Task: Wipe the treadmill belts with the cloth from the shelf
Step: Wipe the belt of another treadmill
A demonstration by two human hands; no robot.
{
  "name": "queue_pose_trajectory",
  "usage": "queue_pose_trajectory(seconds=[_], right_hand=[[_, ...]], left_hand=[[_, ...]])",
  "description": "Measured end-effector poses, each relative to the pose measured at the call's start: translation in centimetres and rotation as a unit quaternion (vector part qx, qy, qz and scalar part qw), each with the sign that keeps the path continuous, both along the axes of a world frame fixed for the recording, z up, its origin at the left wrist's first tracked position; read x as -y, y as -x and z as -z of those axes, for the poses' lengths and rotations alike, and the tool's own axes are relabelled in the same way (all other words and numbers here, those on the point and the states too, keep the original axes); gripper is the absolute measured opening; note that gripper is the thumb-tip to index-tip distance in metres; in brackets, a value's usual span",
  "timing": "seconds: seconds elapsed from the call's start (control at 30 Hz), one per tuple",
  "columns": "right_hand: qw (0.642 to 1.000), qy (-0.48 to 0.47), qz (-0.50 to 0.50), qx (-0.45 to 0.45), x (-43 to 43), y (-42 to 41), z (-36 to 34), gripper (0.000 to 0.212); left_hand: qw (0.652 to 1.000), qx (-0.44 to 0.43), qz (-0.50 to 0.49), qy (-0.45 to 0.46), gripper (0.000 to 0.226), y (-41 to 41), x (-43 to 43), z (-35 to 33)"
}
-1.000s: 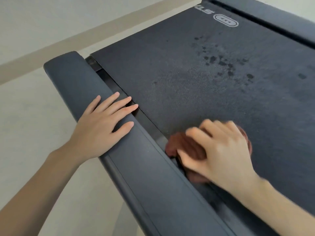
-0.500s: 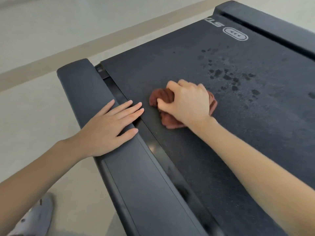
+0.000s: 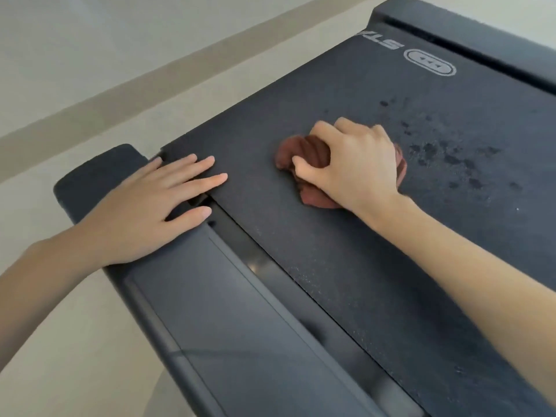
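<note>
Under the right hand (image 3: 358, 164), bunched cloth (image 3: 304, 152).

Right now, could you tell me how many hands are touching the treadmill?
2. The left hand lies flat on the side rail, its fingertips reaching the belt. The right hand presses the bunched brown cloth onto the belt. None appears hidden.

A rust-brown cloth (image 3: 304, 155) is seen on the black, finely speckled belt (image 3: 346, 236) (darker spots (image 3: 451, 159) at two o'clock); the side rail (image 3: 210, 296) is dark grey, the floor (image 3: 75, 70) beige-striped.
</note>
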State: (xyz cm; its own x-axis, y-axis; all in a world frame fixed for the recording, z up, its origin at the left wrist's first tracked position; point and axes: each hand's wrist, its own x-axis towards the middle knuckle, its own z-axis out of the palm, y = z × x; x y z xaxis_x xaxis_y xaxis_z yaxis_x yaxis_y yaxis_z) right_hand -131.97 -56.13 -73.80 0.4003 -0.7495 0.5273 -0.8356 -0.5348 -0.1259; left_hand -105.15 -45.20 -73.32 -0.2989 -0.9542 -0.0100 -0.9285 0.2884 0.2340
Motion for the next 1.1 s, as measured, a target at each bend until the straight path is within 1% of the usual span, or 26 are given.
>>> queue_pose_trajectory(seconds=[0.07,0.2,0.3,0.43,0.53,0.63,0.7,0.77,0.87,0.93,1.0,1.03,1.1], right_hand=[[1.0,-0.003,-0.005,-0.003,-3.9,0.2,0.0,0.036],[0.999,-0.031,0.032,-0.021,-11.8,-0.8,-0.5,0.029],[0.996,-0.051,0.062,-0.036,-13.9,-1.8,-0.5,0.028],[0.988,-0.056,0.14,-0.031,-10.2,-3.1,-0.7,0.036],[0.969,-0.059,0.238,-0.024,-4.6,-4.3,-0.9,0.042],[0.937,-0.119,0.327,-0.025,-0.7,-5.4,-1.4,0.043],[0.926,-0.129,0.355,-0.019,-0.8,-6.0,-1.7,0.044],[0.927,-0.133,0.35,-0.011,-2.5,-6.7,-2.0,0.044],[0.943,-0.14,0.3,-0.025,-6.6,-8.0,-1.9,0.041],[0.958,-0.084,0.27,-0.034,-9.6,-9.0,-1.1,0.04],[0.962,-0.043,0.266,-0.042,-12.0,-9.9,-0.4,0.039],[0.962,-0.039,0.266,-0.041,-12.4,-10.1,-0.3,0.04],[0.963,-0.045,0.265,-0.036,-12.2,-10.2,-0.4,0.041]], left_hand=[[1.0,-0.004,0.0,-0.006,0.056,-1.6,1.7,0.1],[1.0,-0.007,0.021,0.004,0.062,-2.5,3.3,0.3],[0.999,-0.019,0.026,0.012,0.063,-2.6,3.2,0.5],[0.999,-0.022,0.033,0.014,0.072,-2.5,2.9,0.4],[0.999,-0.007,0.035,0.002,0.077,-2.4,2.9,0.2],[0.999,0.009,0.036,-0.007,0.058,-2.3,2.9,0.1],[0.999,0.013,0.041,-0.011,0.055,-2.3,2.8,-0.1],[0.999,0.015,0.045,-0.01,0.056,-2.5,2.6,-0.1],[0.999,0.015,0.047,-0.01,0.055,-3.2,2.2,0.0],[0.999,0.013,0.043,0.003,0.063,-3.7,1.5,0.2],[0.999,0.017,0.039,0.019,0.076,-4.3,0.7,0.2],[0.999,0.015,0.036,0.03,0.078,-4.6,0.2,0.4],[0.998,0.002,0.033,0.05,0.07,-5.1,-0.7,0.5]])
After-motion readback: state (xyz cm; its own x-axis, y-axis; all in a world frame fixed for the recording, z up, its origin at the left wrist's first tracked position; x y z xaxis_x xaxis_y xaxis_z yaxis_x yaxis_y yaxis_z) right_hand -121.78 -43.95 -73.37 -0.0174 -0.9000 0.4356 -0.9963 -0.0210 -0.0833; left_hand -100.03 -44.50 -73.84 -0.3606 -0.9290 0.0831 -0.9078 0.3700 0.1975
